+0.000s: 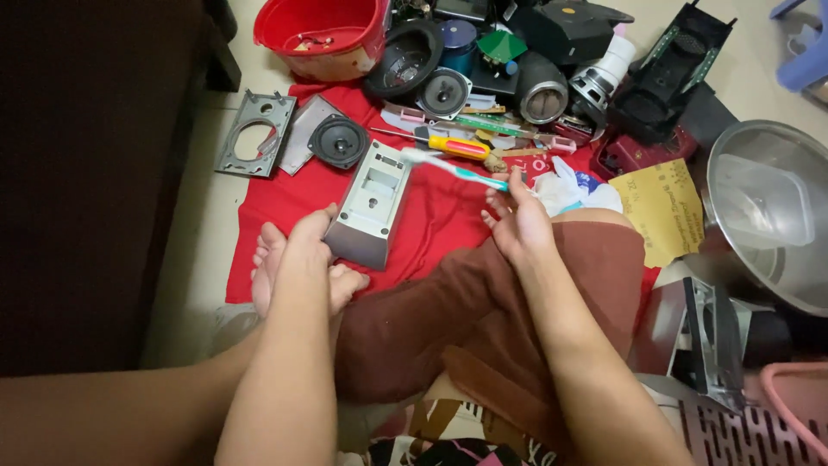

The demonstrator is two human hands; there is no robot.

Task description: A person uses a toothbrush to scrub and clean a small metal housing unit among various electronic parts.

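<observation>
The left hand (304, 246) grips the grey speaker case (373, 203), already empty, while the right hand (516, 220) pinches a toothbrush (453, 170) at twelve o'clock over it, cleaning not finished.

The person's left hand (306, 246) rests against the near end of the grey metal speaker housing (371, 204), which lies on the red cloth (285, 203) just before a small round black loose speaker cone (338, 141), with a grey metal plate with a round hole (255, 134) further left, off the cloth's edge. The right hand (515, 220) holds a white and teal toothbrush (453, 170) above the cloth, right of the housing, and just behind the brush lies a yellow-handled screwdriver (448, 145). A red plastic bucket (321, 34) stands behind the cloth, a yellow sheet of sandpaper (662, 211) lies right of the hand, and a large steel bowl (768, 216) sits further right.
</observation>
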